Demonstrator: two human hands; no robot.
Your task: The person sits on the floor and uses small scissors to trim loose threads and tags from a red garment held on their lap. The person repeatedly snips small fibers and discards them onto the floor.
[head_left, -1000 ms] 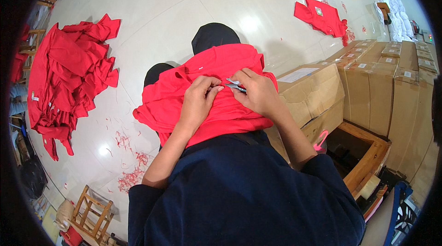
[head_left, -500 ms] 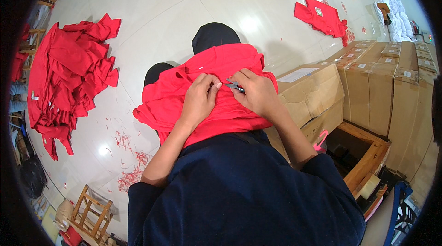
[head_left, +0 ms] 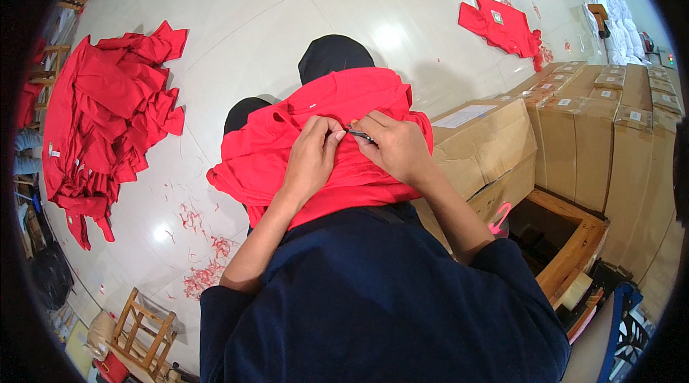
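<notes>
A red shirt [head_left: 344, 92] lies bunched across my lap. My left hand [head_left: 314, 148] pinches a bit of it, thumb and forefinger pressed together; what exactly is between them is too small to make out. Beside it, my right hand [head_left: 393, 145] grips small dark thread snips [head_left: 360, 135], their tip pointing left at the left fingertips. The blades look closed together, and part of the snips is hidden inside the right hand.
A heap of red shirts [head_left: 115, 110] lies on the floor to the left, with red thread scraps [head_left: 208, 268] nearer me. Another red shirt [head_left: 499, 26] is at the far right. Cardboard boxes [head_left: 495, 143] and a wooden frame [head_left: 567, 247] stand close on my right. A wooden stool [head_left: 143, 329] is at lower left.
The snips' blades, spread apart before, have come together near the left fingertips. My right hand has turned and shifted slightly; my left hand stays in place.
</notes>
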